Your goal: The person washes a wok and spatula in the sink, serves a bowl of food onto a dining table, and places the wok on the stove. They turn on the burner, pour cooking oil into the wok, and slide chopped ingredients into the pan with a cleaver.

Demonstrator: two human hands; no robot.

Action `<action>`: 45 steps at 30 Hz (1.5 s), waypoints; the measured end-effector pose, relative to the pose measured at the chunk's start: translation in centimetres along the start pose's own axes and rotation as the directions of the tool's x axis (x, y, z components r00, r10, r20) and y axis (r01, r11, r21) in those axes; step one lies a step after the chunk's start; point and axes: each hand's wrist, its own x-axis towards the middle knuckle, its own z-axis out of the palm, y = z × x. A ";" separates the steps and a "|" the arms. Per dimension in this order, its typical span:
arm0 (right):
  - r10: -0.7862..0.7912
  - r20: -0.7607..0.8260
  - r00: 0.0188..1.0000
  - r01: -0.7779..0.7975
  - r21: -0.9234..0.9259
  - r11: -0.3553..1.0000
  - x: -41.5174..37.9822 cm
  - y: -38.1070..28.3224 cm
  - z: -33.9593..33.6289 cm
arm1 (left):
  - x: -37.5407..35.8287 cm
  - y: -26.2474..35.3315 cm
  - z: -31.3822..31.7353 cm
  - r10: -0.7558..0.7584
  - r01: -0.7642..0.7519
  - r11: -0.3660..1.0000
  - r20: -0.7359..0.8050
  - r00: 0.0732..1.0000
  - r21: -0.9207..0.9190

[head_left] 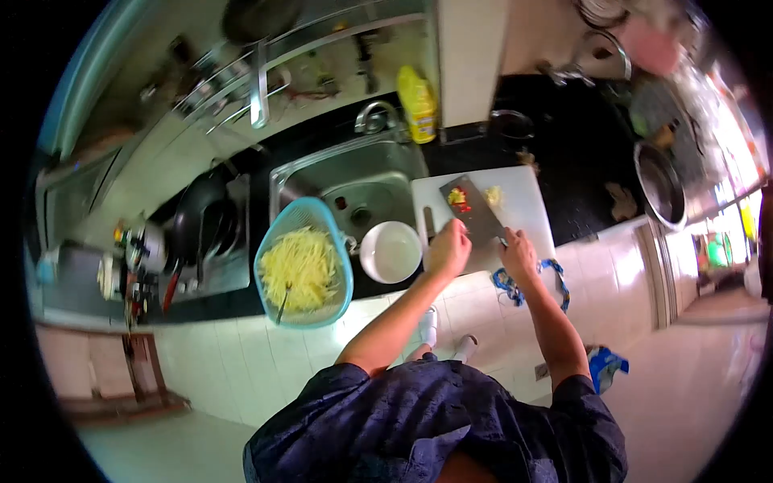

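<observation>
My right hand point(518, 256) is wrapped around the handle of a cleaver point(483, 222) over a white cutting board point(527, 211) beside the kitchen sink point(310, 171), the broad blade pointing away from me with chopped red and yellow bits point(458, 199) on its upturned face. My left hand point(448, 251) hangs close by the blade's left side, fingers drawn narrow; whether they pinch anything or touch the steel, I can't make out. Nor can I say whether the blade lies on the board or just above it. A small pale heap point(493, 196) sits to its right.

I judge the cleaver stiff and fairly heavy toward the blade, slick if wet, and best gripped by the handle, with fingers well away from the cutting edge. The bits look light, soft and moist, likely to slide off if the blade tips.

To my left stand a white bowl point(391, 252), which I'd take by its rim, and a blue basket point(345, 286) of pale shreds point(299, 262), probably limp and damp.
</observation>
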 end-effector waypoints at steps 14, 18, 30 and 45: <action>-0.460 -0.082 0.884 0.467 0.171 0.868 -2.5 -6.4 -4.8 | -17.5 3.2 -8.7 0.034 -0.039 0.999 -0.164 0.986 -0.030; -0.527 -0.007 0.850 0.464 0.485 0.741 -5.4 -10.6 -5.9 | -22.5 3.0 -12.6 -0.198 0.189 0.980 -0.177 0.964 -0.067; -0.803 0.244 0.544 0.520 0.652 0.551 -20.8 -29.9 -5.8 | -33.2 -5.3 -34.0 -0.463 0.356 0.885 -0.633 0.620 -0.299; -0.795 0.479 0.371 0.705 0.413 0.577 -29.1 -52.9 8.3 | -50.4 -20.7 -49.7 -0.623 0.282 0.778 -0.631 0.463 -0.561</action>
